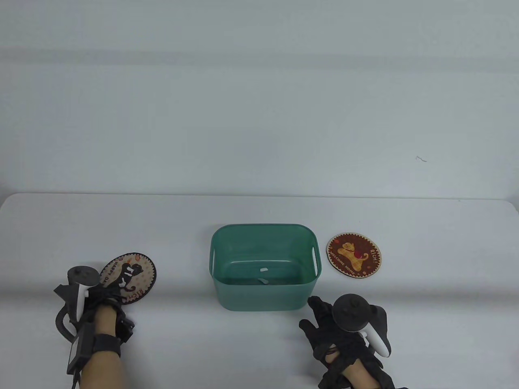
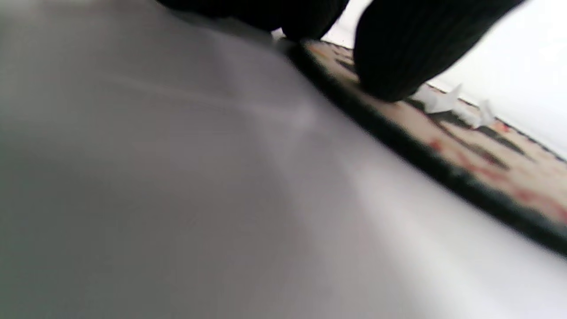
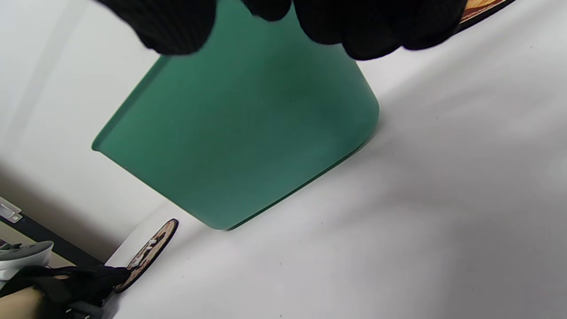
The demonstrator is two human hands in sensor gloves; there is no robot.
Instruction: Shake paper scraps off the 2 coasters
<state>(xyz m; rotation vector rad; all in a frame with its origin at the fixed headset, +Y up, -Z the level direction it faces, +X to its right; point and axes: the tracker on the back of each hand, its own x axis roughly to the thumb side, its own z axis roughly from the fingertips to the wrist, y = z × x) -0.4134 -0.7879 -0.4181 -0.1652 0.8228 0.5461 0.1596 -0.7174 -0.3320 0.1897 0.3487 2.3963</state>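
- Paper scraps [image 1: 128, 272] lie on the dark cat coaster [image 1: 129, 278], flat on the table [image 1: 259, 348] left of the green bin [image 1: 263, 300].
- My left hand [image 1: 106, 302] touches its near edge, fingertips [image 2: 390, 66] on top; grip unclear.
- More scraps [image 1: 263, 270] lie inside the bin.
- Second coaster [image 1: 354, 255] lies bare to its right.
- My right hand [image 1: 332, 328] rests spread, holding nothing.

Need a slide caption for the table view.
Left hand on scrap-covered coaster; right hand open beside green bin.

left hand [image 1: 106, 302] fingers [image 2: 394, 53] pressing down, right hand [image 1: 338, 330] relaxed, fingers spread
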